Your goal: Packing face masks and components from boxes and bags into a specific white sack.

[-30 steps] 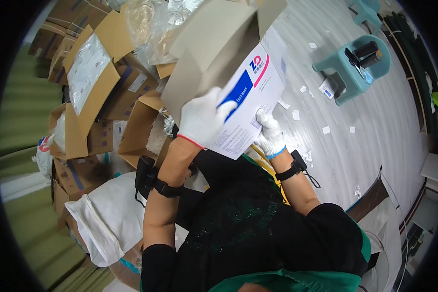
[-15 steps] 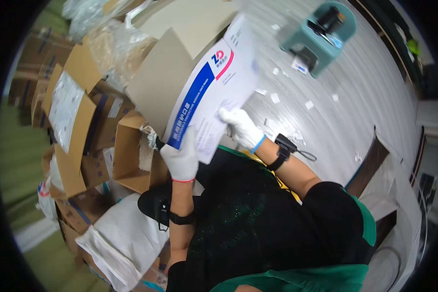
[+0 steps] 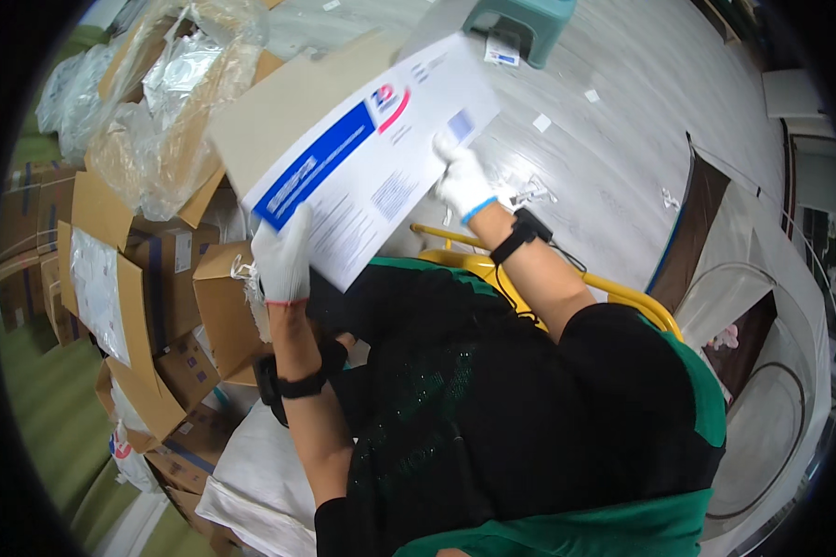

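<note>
Between my two gloved hands is a white printed cardboard carton blank (image 3: 362,200), with a blue band and a pink curved stripe, tilted up toward the right. A plain grey-beige panel (image 3: 297,107) shows behind it; I cannot tell whether the two are joined. My left hand (image 3: 283,255), in a white glove with a red cuff edge, grips the lower left edge. On the right edge my right hand (image 3: 464,181), gloved in white with a blue cuff edge, closes on the card. The fingers behind the card are hidden. Both wrists wear black straps.
Open brown cartons (image 3: 228,311) crowd the left, one lined with clear plastic (image 3: 181,102). A white sack (image 3: 260,473) lies near my left elbow. A yellow metal chair (image 3: 636,302) is by my right side. A teal stool (image 3: 539,23) stands far off, with paper scraps (image 3: 542,123) on the floor.
The carton blank and both hands have shifted left in view, and the blank has turned to lie flatter. The whole view has also swung, carrying the stool up and left.
</note>
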`<state>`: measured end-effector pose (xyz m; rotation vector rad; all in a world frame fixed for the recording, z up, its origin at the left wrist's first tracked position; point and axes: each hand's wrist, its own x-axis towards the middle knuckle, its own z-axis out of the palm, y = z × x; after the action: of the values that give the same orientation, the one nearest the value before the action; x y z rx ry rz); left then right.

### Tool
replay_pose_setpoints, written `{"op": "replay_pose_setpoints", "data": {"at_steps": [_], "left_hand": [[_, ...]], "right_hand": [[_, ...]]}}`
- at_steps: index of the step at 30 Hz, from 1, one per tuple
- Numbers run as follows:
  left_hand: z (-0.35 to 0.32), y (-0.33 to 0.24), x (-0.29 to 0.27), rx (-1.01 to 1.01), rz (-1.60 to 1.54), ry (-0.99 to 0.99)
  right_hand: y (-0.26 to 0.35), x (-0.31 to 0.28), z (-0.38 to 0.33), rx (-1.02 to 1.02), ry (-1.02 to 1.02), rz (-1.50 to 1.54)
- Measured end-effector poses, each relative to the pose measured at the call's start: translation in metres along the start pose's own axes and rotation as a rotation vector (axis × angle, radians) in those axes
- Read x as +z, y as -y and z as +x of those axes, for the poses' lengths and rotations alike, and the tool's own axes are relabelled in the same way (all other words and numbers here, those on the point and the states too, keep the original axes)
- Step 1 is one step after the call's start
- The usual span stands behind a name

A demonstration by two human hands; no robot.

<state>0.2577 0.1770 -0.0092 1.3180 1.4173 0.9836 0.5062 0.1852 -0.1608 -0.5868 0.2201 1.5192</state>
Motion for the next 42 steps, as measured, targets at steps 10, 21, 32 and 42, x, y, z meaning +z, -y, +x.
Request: {"op": "replay_pose_setpoints", "data": {"at_steps": [10, 21, 32, 42], "left_hand": [[-0.018, 0.094, -0.015, -0.316, -0.114, -0.136], [-0.041, 0.148, -0.021, -0.411, -0.01, -0.279], [-0.036, 0.155, -0.024, -0.421, -0.138, -0.335], [-0.026, 0.154, -0.03, -0.422, -0.239, -0.418]], "right_hand": [[0.131, -0.115, 0.063, -0.328, -0.179, 0.184], [-0.028, -0.084, 0.103, 0.198, -0.123, -0.805], [0.013, -0.045, -0.02, 0.288, -0.169, -1.334], [0.098, 0.053, 0.008, 0.429, -0.015, -2.301]]}}
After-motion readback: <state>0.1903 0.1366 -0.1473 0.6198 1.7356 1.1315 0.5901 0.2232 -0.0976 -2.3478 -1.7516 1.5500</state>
